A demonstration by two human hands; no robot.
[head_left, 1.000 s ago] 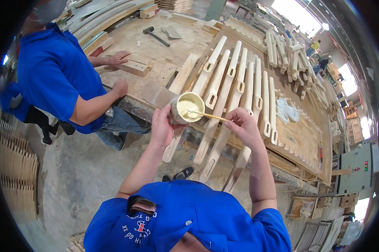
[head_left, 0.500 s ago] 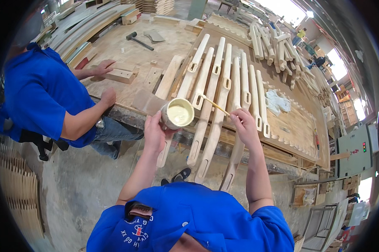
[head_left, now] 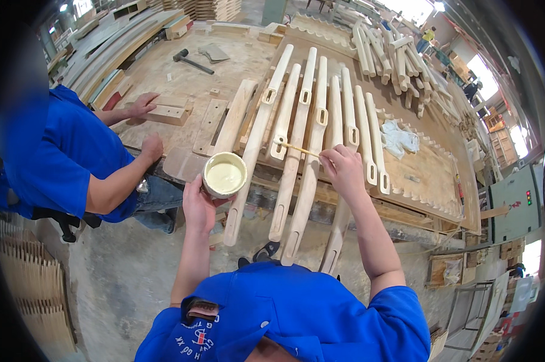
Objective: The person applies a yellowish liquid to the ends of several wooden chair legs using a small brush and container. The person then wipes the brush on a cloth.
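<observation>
My left hand [head_left: 198, 204] is wrapped round a small pot [head_left: 217, 192] of pale cream liquid, its rim smeared. Between the fingertips of my right hand [head_left: 345, 171] is a thin wooden stick [head_left: 299, 148]. Its far tip reaches the slot at the near end of a wooden leg [head_left: 282, 123]. Several more slotted wooden legs [head_left: 303, 117] lie side by side on the bench, some jutting over its near edge toward me. Pale cream residue shows round some slots.
At left a co-worker in a blue shirt [head_left: 61, 145] rests a hand on a drilled wood block [head_left: 168, 114]. A black mallet [head_left: 192, 61] lies on the workbench [head_left: 145, 77]. Right of the legs is a white cloth [head_left: 399, 140]; a pile of rounded pieces [head_left: 399, 66] lies behind.
The pot has shifted left, away from the legs, with my left hand. My right hand and the stick have moved slightly left; the stick's tip stays by the same leg's slot.
</observation>
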